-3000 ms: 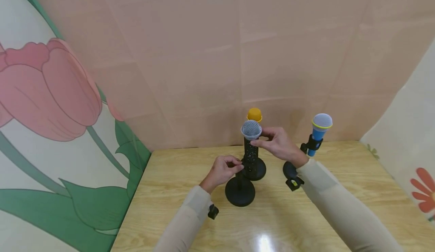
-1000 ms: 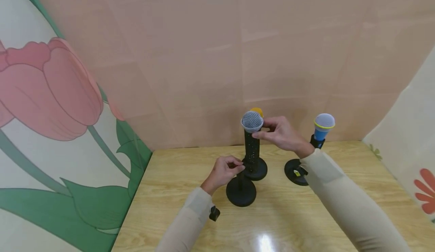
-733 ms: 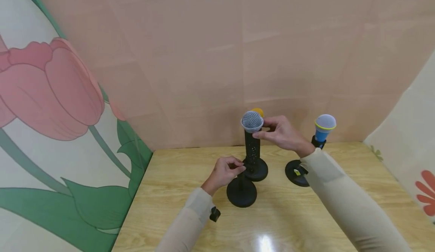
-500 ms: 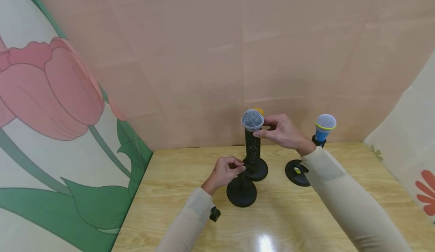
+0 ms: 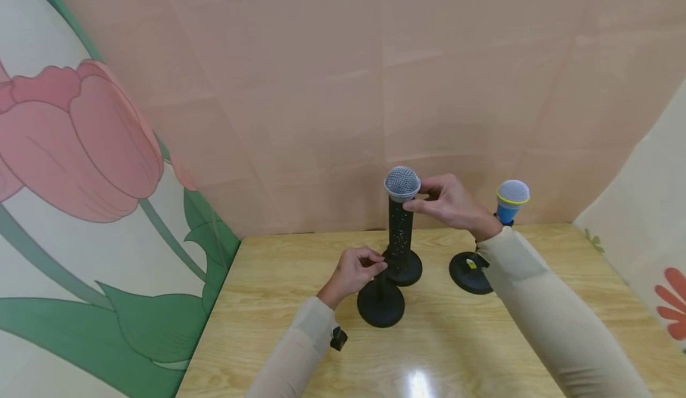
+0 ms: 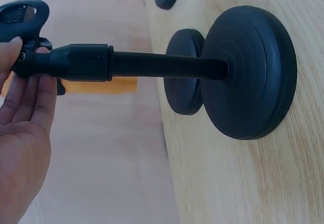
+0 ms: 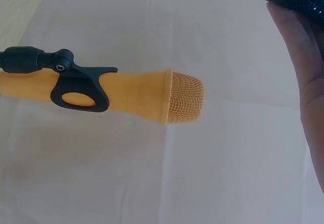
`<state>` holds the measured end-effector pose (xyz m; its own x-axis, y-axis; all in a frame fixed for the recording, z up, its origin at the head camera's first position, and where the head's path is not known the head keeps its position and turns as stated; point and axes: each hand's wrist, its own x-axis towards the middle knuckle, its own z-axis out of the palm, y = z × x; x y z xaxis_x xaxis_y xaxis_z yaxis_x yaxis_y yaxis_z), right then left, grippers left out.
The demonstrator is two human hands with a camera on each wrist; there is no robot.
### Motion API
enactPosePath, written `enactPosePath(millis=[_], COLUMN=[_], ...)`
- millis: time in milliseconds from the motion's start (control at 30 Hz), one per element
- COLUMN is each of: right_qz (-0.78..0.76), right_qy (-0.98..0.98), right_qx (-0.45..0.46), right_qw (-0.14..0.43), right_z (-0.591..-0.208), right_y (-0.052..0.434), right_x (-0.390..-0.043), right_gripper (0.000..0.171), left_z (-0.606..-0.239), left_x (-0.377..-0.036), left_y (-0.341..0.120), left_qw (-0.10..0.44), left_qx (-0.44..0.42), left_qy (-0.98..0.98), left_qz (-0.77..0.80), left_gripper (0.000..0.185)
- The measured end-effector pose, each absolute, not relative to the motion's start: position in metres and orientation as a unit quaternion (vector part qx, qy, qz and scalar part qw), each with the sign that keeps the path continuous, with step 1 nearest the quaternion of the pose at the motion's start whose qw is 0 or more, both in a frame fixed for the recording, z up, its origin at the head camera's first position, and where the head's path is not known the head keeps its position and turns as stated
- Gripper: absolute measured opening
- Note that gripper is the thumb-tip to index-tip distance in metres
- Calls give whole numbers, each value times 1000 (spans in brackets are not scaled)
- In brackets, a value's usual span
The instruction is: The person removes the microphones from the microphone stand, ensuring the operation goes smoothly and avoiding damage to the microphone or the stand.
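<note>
My right hand (image 5: pixel 452 204) pinches a black glittery microphone (image 5: pixel 400 222) just below its silver mesh head, holding it upright. The left hand (image 5: pixel 349 276) grips the top joint of a black microphone stand (image 5: pixel 380 305), whose round base rests on the table. In the left wrist view the stand's clip (image 6: pixel 23 19) shows beside the thumb with no microphone in the part that shows. An orange microphone (image 7: pixel 136 95) sits in the clip of another stand, seen in the right wrist view; in the head view the black microphone hides it.
To the right, a blue microphone (image 5: pixel 509 204) with a pale head is on a third stand, its round base (image 5: pixel 468 274) partly behind my right sleeve. The second stand's base (image 5: pixel 407 270) is just behind the near one. A pink-beige backdrop (image 5: pixel 300 118) rises behind the wooden table (image 5: pixel 278 267).
My right hand has raised the black microphone and moved it slightly right, so its head now covers the orange one. The left hand and its stand have hardly moved.
</note>
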<state>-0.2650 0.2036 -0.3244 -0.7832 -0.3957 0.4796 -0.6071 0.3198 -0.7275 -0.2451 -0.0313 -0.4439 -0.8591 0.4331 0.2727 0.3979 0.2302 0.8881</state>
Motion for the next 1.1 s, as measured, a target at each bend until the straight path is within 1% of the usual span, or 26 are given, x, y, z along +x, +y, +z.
enactPosePath(millis=[633, 900, 1100], right_qz=[510, 507, 510], right_qy=[-792, -796, -791], right_qx=[317, 314, 321], right_qw=[107, 102, 103], right_z=[-317, -315, -314], right_y=[203, 202, 202], right_x=[-266, -265, -265], right_gripper=[27, 28, 28], left_z=[-446, -478, -482], left_x=[-244, -263, -266], left_y=[-31, -29, -30], left_qw=[11, 10, 13], left_qx=[256, 247, 245], left_qy=[778, 783, 779], left_qz=[573, 571, 577], left_gripper=[5, 5, 5])
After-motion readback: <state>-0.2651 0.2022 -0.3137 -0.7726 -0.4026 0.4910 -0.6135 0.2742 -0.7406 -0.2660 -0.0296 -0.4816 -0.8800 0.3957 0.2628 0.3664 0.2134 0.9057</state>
